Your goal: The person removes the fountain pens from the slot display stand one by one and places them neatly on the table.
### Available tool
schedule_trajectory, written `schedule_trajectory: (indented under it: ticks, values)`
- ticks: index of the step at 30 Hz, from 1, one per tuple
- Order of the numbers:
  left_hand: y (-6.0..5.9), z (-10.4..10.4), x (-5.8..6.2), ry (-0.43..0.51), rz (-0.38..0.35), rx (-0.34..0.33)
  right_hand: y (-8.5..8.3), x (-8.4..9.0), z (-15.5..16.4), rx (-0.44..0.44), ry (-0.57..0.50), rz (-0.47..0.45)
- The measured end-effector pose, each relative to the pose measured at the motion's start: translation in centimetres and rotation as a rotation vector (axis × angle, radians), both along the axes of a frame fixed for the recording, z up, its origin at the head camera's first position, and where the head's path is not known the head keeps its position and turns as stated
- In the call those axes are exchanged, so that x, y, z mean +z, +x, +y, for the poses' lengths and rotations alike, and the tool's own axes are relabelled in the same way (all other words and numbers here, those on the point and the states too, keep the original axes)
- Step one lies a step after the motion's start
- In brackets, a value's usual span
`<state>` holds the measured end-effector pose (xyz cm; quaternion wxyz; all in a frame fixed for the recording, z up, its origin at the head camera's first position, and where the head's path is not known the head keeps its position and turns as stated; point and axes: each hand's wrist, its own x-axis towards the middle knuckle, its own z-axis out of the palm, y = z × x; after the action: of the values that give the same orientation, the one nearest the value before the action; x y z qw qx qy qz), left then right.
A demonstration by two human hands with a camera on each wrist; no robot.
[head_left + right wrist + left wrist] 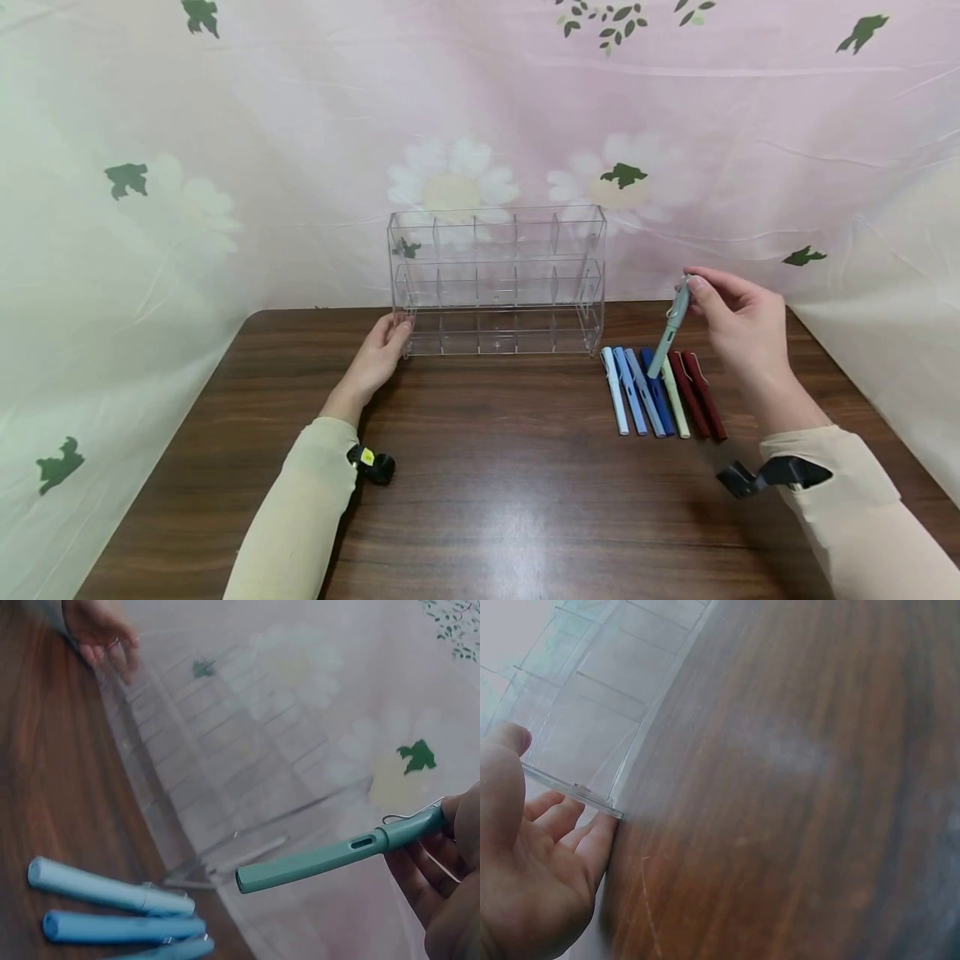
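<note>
My right hand [746, 321] pinches a grey-green pen [670, 327] by its clip end, tilted above the pens on the table. In the right wrist view this pen [315, 862] points away from the fingers. My left hand [381, 354] grips the lower left side of a clear tiered organizer [497, 342], with the thumb at its front and the fingers at its side wall. Below the held pen lies a row of pens: a pale blue pen [615, 392], several bluer ones, a pale green pen [675, 398] and two dark red pens [705, 396].
The organizer has three tiers split by thin dividers and stands at the back of the brown wooden table [480, 492]. Behind it hangs a floral cloth [322, 150], which also runs along both sides. Each wrist bears a black camera [375, 467].
</note>
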<state>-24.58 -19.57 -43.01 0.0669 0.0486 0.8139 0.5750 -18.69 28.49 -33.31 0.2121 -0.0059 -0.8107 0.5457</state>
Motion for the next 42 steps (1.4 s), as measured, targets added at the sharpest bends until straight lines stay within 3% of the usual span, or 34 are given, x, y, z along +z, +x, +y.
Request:
schedule_trajectory:
  ticks: [20, 30, 34, 42]
  values:
    - [-0.2, 0.0, -0.2, -0.005, -0.002, 0.001, 1.2, -3.6, 5.2, -0.118, 0.212, -0.183]
    - [-0.3, 0.1, -0.2, 0.012, -0.009, 0.004, 0.8, -5.2, 7.4, -0.098, 0.369, -0.330]
    - [-0.3, 0.1, -0.2, 0.005, -0.016, 0.005, 0.6, -5.8, 8.0, -0.070, 0.383, -0.378]
    - [-0.2, 0.0, -0.2, 0.012, -0.026, -0.002, 0.2, -7.3, 9.2, -0.030, 0.489, -0.365]
